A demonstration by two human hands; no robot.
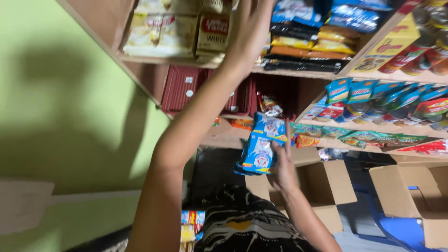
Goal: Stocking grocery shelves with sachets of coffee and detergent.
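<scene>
My left hand point(249, 28) reaches up to the top wooden shelf point(158, 59), its fingers spread against a stack of flat snack packets point(303, 44) next to a white-and-red box point(212, 32). It holds nothing that I can see. My right hand point(282, 165) is lower, in front of my chest, gripping a stack of blue-and-white packets point(261, 149) from the right side. The stack is tilted and hangs below the second shelf.
Red plastic baskets point(182, 86) sit on the middle shelf. Shelves to the right carry blue packets point(359, 91), cans point(429, 28) and green sachets point(373, 137). Two open cardboard boxes point(326, 182) point(415, 196) stand below. A green wall point(60, 102) is on the left.
</scene>
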